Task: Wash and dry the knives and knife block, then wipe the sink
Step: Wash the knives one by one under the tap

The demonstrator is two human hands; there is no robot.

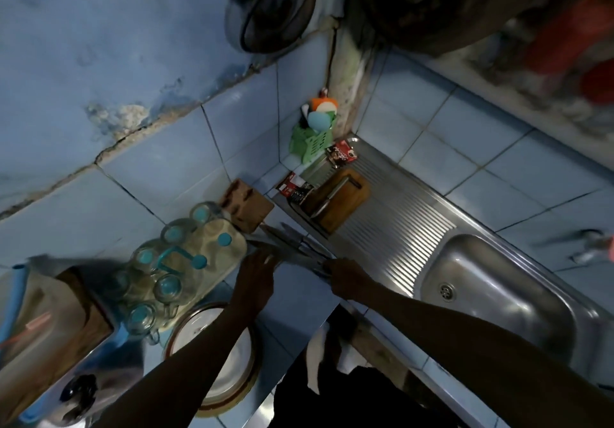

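A wooden knife block (247,206) stands on the blue tiled counter against the wall, its slots showing no knives. Several knives (282,241) lie in a loose bunch on the counter in front of it, blades pointing toward the block. My right hand (345,278) grips the knife handles at the near end of the bunch. My left hand (257,273) rests with straight fingers on the blades. The steel sink (518,298) lies to the right, its basin dry-looking with a round drain.
A tray of upturned glasses (176,261) sits left of the knives. A round plate (212,358) lies near my left forearm. A wooden cutting board (342,201) with a cleaver rests on the ribbed drainboard (398,228). A green caddy (310,138) fills the corner.
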